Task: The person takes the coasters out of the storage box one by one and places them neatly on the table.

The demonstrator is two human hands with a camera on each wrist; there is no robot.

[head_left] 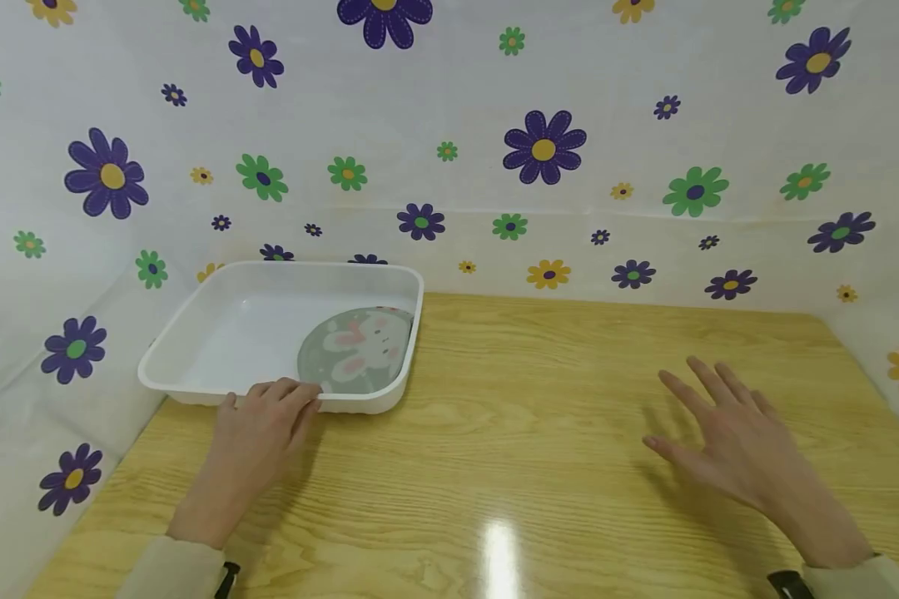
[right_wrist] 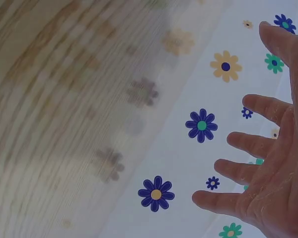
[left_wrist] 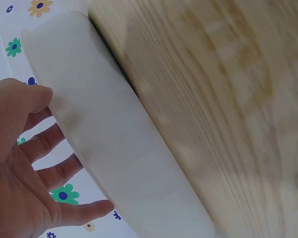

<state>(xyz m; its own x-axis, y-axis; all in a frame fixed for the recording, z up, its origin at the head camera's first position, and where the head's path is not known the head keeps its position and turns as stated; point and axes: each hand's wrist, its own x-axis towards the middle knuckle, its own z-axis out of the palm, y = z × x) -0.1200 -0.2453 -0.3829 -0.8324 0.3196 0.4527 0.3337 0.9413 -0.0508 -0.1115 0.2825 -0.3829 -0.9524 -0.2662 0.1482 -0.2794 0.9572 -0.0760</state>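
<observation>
And here the left hand (head_left: pixel 262 424) is gripping the near rim of a rectangular, deep-walled white tray (head_left: pixel 247 333), fingers bending over the edge! Inside, just ahead and to the right of that hand, a flat, round grey-green piece with a rabbit print (head_left: pixel 355 353) is lying. Over on the other side, the right hand (head_left: pixel 737 445) is hovering, fingers spread, above a yellowish wood-grain tabletop (head_left: pixel 524 399). Beyond both hands, a white flower-printed sheet (head_left: pixel 464 83) is hanging.
</observation>
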